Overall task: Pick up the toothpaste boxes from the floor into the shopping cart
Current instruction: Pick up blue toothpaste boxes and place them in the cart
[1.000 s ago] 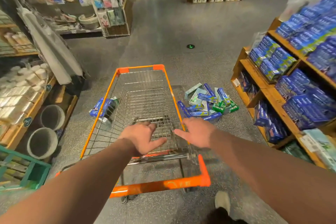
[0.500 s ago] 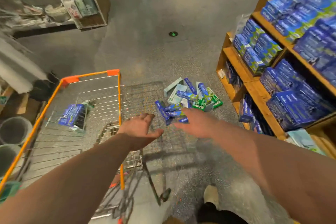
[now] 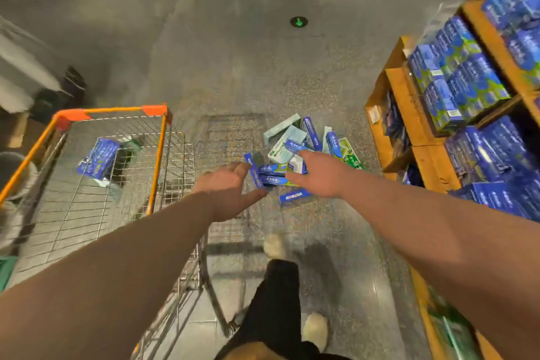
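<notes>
Both hands, left hand (image 3: pixel 230 187) and right hand (image 3: pixel 318 172), grips released, above floor toothpaste boxes (image 3: pixel 295 155) between shopping cart (image 3: pixel 111 137) and shelf (image 3: pixel 409 114).

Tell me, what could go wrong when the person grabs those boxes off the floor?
The toothpaste boxes lie in a loose, overlapping pile, so grabbing several at once might let some slip out. Both the left hand and the right hand are off the shopping cart, so it could perhaps roll away. The shoe is close to the pile and might step on a stray box.
</notes>
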The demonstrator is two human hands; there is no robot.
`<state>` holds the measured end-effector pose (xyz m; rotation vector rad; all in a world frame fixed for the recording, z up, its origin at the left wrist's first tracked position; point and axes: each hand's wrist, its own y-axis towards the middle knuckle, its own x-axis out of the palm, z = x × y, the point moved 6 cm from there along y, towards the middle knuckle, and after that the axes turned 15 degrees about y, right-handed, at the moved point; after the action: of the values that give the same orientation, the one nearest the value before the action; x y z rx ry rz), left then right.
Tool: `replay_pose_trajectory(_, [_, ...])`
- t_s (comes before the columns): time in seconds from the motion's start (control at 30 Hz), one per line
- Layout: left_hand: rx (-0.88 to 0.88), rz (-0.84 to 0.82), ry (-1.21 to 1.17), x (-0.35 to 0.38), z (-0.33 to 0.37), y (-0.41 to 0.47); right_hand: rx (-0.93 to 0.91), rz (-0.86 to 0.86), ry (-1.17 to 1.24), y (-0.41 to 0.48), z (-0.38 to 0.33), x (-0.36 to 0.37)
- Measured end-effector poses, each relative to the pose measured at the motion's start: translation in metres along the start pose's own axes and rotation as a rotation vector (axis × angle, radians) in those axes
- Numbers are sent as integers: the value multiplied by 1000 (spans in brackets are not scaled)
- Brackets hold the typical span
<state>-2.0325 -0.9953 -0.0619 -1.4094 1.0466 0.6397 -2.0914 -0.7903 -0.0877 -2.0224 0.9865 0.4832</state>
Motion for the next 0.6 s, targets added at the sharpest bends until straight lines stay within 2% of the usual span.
replay_pose_trajectory(0.13, [-35, -39, -28, 12, -29, 58, -41, -49, -80, 61, -13, -9])
replay_pose_trajectory(0.33, [-50, -71, -156, 22, -70, 201, 28, -95, -74, 197, -11, -32])
replay_pose_trajectory(0.47, [-27, -84, -240, 55, -89, 286, 62, -135, -74, 285, 0, -24])
replay_pose_trajectory(0.6, [8, -180, -195, 107, -93, 360, 82, -194, -89, 361, 31, 4])
